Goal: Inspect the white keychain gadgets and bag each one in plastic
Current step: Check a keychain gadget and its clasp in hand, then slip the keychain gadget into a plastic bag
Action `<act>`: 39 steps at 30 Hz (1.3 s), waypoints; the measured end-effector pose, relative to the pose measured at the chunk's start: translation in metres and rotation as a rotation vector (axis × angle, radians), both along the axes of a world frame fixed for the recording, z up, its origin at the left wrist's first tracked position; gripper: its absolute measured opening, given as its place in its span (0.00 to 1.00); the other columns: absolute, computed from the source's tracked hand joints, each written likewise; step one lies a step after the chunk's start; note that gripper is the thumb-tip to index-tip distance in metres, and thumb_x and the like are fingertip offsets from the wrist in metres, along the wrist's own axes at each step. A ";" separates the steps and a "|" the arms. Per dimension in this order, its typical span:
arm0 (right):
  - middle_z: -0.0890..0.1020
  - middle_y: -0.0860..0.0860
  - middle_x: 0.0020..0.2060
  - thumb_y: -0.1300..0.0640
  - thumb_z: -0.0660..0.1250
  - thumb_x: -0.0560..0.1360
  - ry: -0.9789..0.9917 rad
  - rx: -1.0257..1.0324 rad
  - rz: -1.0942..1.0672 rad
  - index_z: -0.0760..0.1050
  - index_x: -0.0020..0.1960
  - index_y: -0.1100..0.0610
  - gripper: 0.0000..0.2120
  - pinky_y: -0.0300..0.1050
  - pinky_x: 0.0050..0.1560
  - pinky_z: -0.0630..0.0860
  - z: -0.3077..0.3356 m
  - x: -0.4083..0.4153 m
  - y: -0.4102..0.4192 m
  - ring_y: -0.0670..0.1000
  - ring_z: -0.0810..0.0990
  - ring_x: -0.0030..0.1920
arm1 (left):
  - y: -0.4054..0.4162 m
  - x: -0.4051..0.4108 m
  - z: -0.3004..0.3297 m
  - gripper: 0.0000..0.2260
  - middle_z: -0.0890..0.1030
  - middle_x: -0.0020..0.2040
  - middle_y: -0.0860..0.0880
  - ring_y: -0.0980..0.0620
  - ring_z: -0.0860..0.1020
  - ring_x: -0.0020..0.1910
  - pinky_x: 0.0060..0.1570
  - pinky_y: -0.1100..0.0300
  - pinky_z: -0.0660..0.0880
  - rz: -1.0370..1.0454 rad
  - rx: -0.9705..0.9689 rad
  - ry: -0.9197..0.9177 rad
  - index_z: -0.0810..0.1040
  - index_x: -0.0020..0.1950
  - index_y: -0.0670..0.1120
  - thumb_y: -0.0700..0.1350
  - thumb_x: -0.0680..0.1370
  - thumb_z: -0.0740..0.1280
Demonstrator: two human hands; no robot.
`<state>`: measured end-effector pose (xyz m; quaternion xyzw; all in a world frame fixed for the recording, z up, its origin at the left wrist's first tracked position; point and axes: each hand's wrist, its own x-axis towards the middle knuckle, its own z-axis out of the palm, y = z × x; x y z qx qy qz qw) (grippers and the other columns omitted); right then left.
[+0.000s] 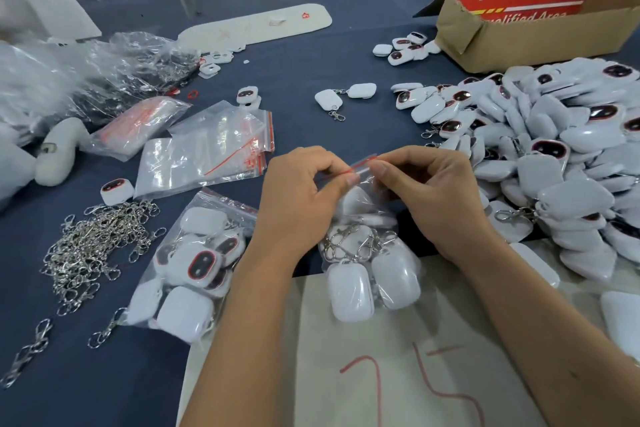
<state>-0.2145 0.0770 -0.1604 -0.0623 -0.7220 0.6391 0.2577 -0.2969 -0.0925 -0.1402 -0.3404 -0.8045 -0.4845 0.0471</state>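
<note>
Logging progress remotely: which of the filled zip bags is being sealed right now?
The bag pinched at its red zip strip by the left hand and right hand; the other filled bag lies untouched beside it.

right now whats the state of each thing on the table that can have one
held bag: full of gadgets, red zip strip pinched by both hands, seal not visibly finished
left hand: fingers pinching the zip strip
right hand: fingers pinching the zip strip
filled bag: lying flat on the cloth
empty bags: flat, unfilled
cardboard box: open, flap up
loose gadgets: heaped, unbagged
</note>
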 end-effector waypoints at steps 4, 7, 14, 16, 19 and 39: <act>0.87 0.57 0.38 0.62 0.75 0.77 0.016 0.070 -0.005 0.87 0.47 0.61 0.02 0.46 0.41 0.81 0.000 -0.001 0.002 0.50 0.83 0.36 | 0.002 0.001 0.002 0.03 0.83 0.38 0.54 0.51 0.81 0.42 0.48 0.47 0.77 -0.006 -0.001 -0.014 0.85 0.41 0.47 0.43 0.74 0.76; 0.88 0.51 0.38 0.62 0.75 0.77 0.024 0.131 0.024 0.87 0.46 0.60 0.02 0.41 0.42 0.80 0.001 -0.001 0.001 0.45 0.83 0.37 | 0.004 0.003 0.003 0.02 0.83 0.40 0.53 0.53 0.81 0.44 0.47 0.48 0.77 -0.030 0.010 -0.014 0.85 0.43 0.48 0.44 0.75 0.77; 0.86 0.46 0.38 0.61 0.74 0.79 0.028 0.248 0.021 0.85 0.45 0.57 0.04 0.36 0.42 0.77 0.000 0.000 -0.003 0.42 0.82 0.38 | 0.010 0.005 0.003 0.08 0.79 0.36 0.48 0.49 0.78 0.39 0.44 0.46 0.75 -0.028 0.021 -0.017 0.81 0.36 0.42 0.38 0.73 0.77; 0.86 0.44 0.37 0.62 0.74 0.79 0.039 0.264 0.004 0.84 0.45 0.56 0.04 0.33 0.42 0.75 0.000 0.000 -0.005 0.40 0.81 0.37 | 0.010 0.005 0.002 0.07 0.81 0.37 0.47 0.47 0.80 0.40 0.45 0.45 0.76 -0.031 0.025 -0.045 0.82 0.38 0.43 0.40 0.75 0.77; 0.85 0.43 0.36 0.62 0.74 0.79 0.047 0.252 0.008 0.84 0.45 0.58 0.04 0.31 0.40 0.74 0.000 -0.002 -0.006 0.40 0.80 0.36 | 0.009 0.006 0.001 0.06 0.84 0.39 0.48 0.48 0.82 0.42 0.46 0.44 0.78 -0.012 0.039 -0.078 0.83 0.40 0.45 0.43 0.76 0.77; 0.83 0.43 0.35 0.61 0.72 0.80 0.009 0.284 -0.007 0.82 0.45 0.57 0.05 0.35 0.42 0.74 0.001 -0.004 -0.008 0.41 0.79 0.37 | 0.004 0.002 -0.002 0.08 0.80 0.32 0.47 0.45 0.78 0.34 0.39 0.48 0.76 0.041 -0.009 -0.094 0.82 0.34 0.43 0.38 0.71 0.79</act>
